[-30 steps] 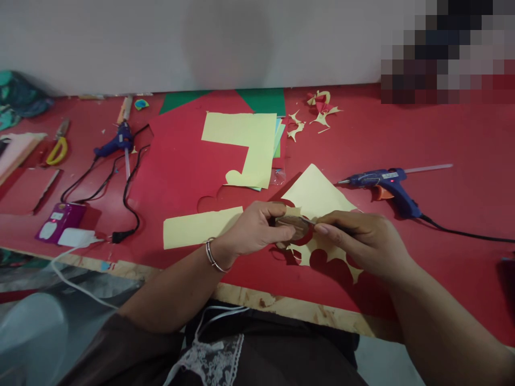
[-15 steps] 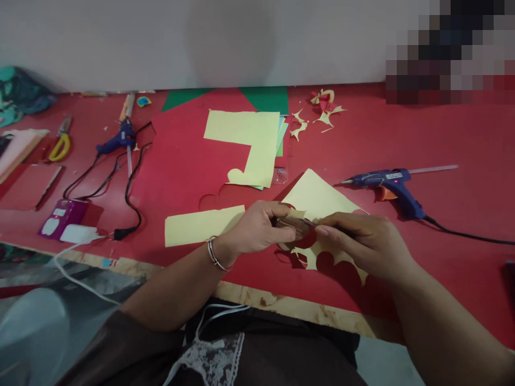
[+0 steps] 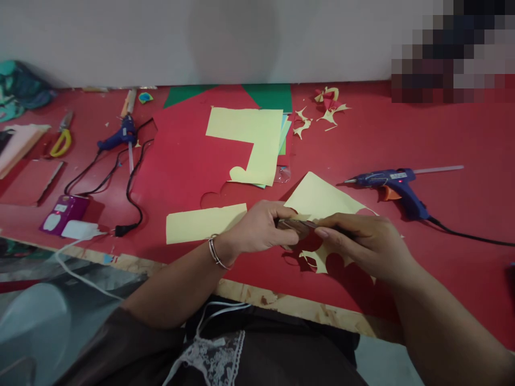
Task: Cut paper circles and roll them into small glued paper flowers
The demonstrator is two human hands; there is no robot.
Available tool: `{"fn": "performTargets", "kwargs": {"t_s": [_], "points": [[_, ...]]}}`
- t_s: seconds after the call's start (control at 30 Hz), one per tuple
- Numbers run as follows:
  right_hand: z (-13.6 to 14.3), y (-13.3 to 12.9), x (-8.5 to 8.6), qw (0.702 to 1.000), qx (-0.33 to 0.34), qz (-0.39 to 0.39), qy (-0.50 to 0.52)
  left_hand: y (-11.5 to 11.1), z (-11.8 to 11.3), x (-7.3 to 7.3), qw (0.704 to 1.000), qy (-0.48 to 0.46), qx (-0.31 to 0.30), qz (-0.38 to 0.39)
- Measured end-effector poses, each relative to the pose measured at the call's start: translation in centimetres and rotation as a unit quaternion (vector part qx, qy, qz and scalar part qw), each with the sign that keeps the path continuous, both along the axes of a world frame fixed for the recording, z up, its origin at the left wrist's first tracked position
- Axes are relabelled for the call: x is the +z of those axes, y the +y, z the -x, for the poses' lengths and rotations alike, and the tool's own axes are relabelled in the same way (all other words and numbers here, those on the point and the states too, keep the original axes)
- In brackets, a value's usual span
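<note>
You appear to be on fine edge work, working a small tool against a flat piece held just above the bench; whether it is cutting or scraping, the view cannot settle. Your left hand grips the brownish flat piece between thumb and fingers, and your right hand pinches a slim dark tool whose inner end meets that piece. Both lie near the middle of the bench's front, partly over the pale yellow sheet with rounded cutouts. The next move probably calls for a firm left pinch and small turns of the piece, with the left thumb clear of the tool's tip.

Your forearms angle inward from either side, fingertips facing each other and nearly meeting. The left hand shows its back, with a bracelet at the wrist; the right hand's thumb presses beneath its curled index finger. The blue glue gun lies beyond your right hand.
</note>
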State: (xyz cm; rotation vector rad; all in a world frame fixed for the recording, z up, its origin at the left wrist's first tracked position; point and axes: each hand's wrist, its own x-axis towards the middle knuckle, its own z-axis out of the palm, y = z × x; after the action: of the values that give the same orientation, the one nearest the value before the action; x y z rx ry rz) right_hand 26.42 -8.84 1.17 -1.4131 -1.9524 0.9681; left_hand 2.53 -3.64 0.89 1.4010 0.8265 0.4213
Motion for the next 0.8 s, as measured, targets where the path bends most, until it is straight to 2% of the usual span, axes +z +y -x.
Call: {"fn": "performTargets", "kwargs": {"t_s": [0.23, 0.43, 0.6, 0.8], "points": [[-0.06, -0.03, -0.07, 1.000, 0.007, -0.011, -0.011, 0.05, 0.12, 0.13, 0.999, 0.033, -0.016, -0.015], [-0.06, 0.09, -0.05, 1.000, 0.005, -0.017, -0.013, -0.07, -0.13, -0.02, 0.997, -0.009, 0.028, 0.066], [-0.08, 0.23, 0.32, 0.999, 0.010, -0.031, -0.014, 0.03, -0.04, -0.44, 0.992, -0.048, 0.033, 0.108], [-0.25, 0.35, 0.39, 0.999, -0.002, -0.035, -0.009, -0.01, -0.10, -0.11, 0.990, -0.053, 0.050, 0.119]]}}
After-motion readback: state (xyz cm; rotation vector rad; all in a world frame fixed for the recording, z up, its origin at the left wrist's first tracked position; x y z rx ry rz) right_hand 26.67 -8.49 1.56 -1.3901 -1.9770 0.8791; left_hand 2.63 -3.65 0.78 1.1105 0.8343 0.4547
